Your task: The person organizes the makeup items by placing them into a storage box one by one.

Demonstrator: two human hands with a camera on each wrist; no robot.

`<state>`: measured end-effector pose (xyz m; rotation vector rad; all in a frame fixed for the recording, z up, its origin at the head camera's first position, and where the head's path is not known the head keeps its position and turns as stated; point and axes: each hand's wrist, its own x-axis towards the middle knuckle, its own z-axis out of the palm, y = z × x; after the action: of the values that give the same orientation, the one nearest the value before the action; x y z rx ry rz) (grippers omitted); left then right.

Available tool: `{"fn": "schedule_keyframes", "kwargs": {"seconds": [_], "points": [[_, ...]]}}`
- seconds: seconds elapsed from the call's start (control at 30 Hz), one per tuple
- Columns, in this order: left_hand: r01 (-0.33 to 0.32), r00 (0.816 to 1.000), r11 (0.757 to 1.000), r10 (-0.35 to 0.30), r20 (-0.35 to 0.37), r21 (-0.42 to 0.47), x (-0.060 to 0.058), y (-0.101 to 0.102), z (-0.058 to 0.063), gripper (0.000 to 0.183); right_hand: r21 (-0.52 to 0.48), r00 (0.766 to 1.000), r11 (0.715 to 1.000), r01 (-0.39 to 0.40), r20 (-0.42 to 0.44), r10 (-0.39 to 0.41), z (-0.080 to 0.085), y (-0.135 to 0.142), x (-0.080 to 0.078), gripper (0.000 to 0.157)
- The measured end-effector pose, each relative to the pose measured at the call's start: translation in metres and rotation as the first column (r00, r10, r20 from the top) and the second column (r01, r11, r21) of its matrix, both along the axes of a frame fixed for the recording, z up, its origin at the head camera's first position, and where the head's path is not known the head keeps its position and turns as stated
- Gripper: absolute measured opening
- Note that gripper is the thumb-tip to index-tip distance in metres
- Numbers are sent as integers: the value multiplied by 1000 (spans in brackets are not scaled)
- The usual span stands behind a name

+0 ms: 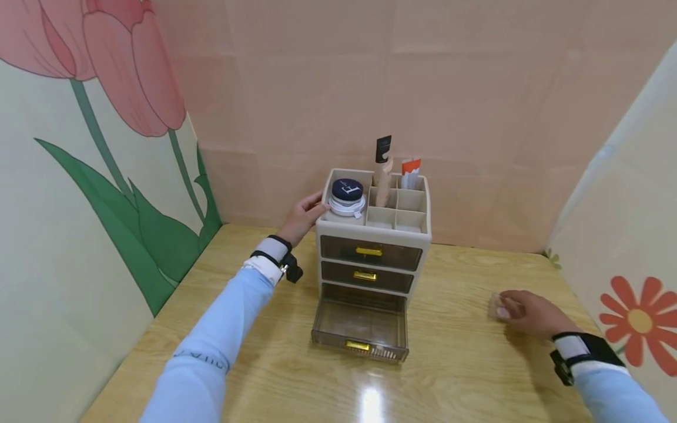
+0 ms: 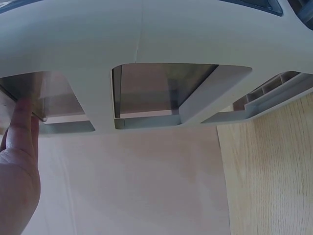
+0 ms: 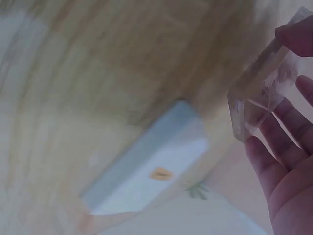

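Observation:
My left hand (image 1: 300, 218) rests against the upper left side of a cream cosmetics organizer (image 1: 374, 230), and its fingers (image 2: 20, 129) reach into a side opening. The organizer's bottom drawer (image 1: 362, 329) is pulled out; it is smoky, see-through and has a gold handle. The two drawers above are closed. Out to the right, my right hand (image 1: 536, 314) holds a clear faceted block (image 3: 264, 85) between thumb and fingers, over the table. What the block is, I cannot tell.
On top of the organizer sit a navy round case (image 1: 347, 189) on a white round thing (image 1: 346, 205), a beige tube (image 1: 384, 182) and a red-and-white tube (image 1: 409, 173). In the right wrist view, a blurred pale box (image 3: 151, 161) carries an orange patch. Flower-printed walls enclose the wooden table (image 1: 254, 364).

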<state>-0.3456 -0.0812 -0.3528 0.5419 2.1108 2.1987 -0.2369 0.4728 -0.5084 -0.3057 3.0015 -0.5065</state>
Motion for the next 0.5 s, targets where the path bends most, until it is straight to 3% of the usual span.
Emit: {"fn": "schedule_keyframes", "kwargs": {"seconds": [0.17,0.5], "points": [[-4,1000,1000,4,4,-5,1,0,1,50,-2,999,999,-37,-11,37,23,-28,9,60],[0,1000,1000,0,-4,7,2,-1,1,51,46,981,982,-185,-44,187,87,-101,38,56]]}}
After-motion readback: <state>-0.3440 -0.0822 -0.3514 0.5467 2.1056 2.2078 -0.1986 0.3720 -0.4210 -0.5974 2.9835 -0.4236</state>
